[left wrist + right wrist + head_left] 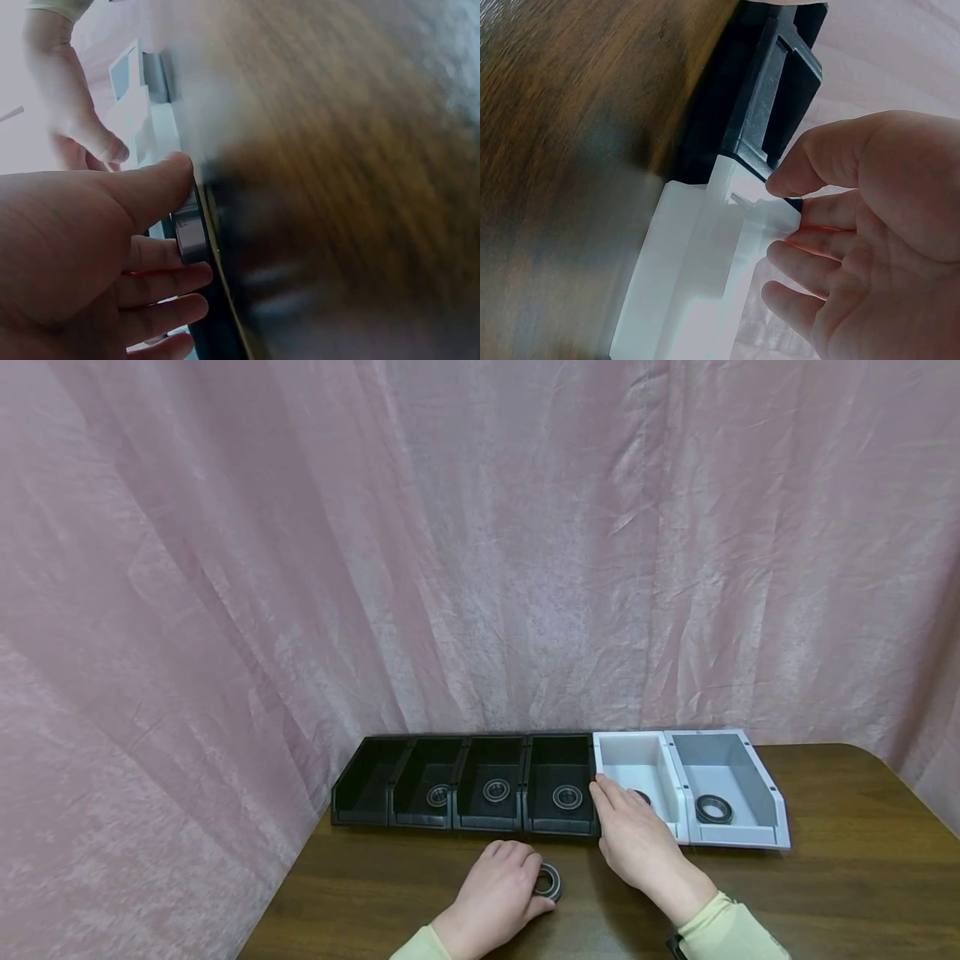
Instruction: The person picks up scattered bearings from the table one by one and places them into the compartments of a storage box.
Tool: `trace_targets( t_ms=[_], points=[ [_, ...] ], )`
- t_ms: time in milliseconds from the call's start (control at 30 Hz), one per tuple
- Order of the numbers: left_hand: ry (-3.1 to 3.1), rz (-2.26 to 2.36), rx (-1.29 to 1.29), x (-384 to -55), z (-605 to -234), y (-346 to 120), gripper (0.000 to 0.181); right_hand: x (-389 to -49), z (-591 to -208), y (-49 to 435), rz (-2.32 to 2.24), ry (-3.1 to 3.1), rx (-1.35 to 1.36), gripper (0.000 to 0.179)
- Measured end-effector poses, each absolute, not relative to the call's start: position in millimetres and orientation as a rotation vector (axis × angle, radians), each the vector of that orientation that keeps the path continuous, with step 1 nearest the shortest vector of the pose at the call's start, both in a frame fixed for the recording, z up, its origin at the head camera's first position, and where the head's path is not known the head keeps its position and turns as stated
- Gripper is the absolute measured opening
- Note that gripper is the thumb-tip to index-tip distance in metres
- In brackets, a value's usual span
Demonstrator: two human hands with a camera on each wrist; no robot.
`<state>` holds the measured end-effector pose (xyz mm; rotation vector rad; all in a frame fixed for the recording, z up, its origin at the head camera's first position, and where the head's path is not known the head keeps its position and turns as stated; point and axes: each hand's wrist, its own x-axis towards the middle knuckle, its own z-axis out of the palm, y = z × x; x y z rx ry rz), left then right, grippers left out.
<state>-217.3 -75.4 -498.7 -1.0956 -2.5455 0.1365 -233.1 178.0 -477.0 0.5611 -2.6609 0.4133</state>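
Note:
My left hand (498, 889) is low over the wooden table, in front of the black bins, and grips a metal ball bearing (549, 882) between thumb and fingers. In the left wrist view the bearing's shiny side (190, 234) shows between the thumb and fingertips. My right hand (637, 835) reaches over the front of the white bin (630, 752), fingers extended along the wall it shares with a black bin (562, 760). In the right wrist view its thumb tip lies right at that wall's corner. Another bearing (642, 796) in the white bin is mostly hidden by this hand.
Several black bins stand in a row at the left, one of them (367, 777) at the far end. Bearings lie in others (437, 795). A grey bin (712, 752) at the right holds a dark-edged bearing (713, 810). A pink curtain (525, 568) hangs close behind the row.

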Motion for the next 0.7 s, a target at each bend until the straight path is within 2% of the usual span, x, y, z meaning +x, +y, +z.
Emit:
trace_targets(
  t_ms=[267,700],
  points=[
    [-2.551,0.11,-1.098,-212,-488,-77,0.051,-233,-476,178,0.414,-2.677,0.556,0.067],
    [-2.531,0.062,-1.015,-216,-466,-87,0.054,-233,-478,178,0.411,-2.67,0.561,0.066]
  ],
)
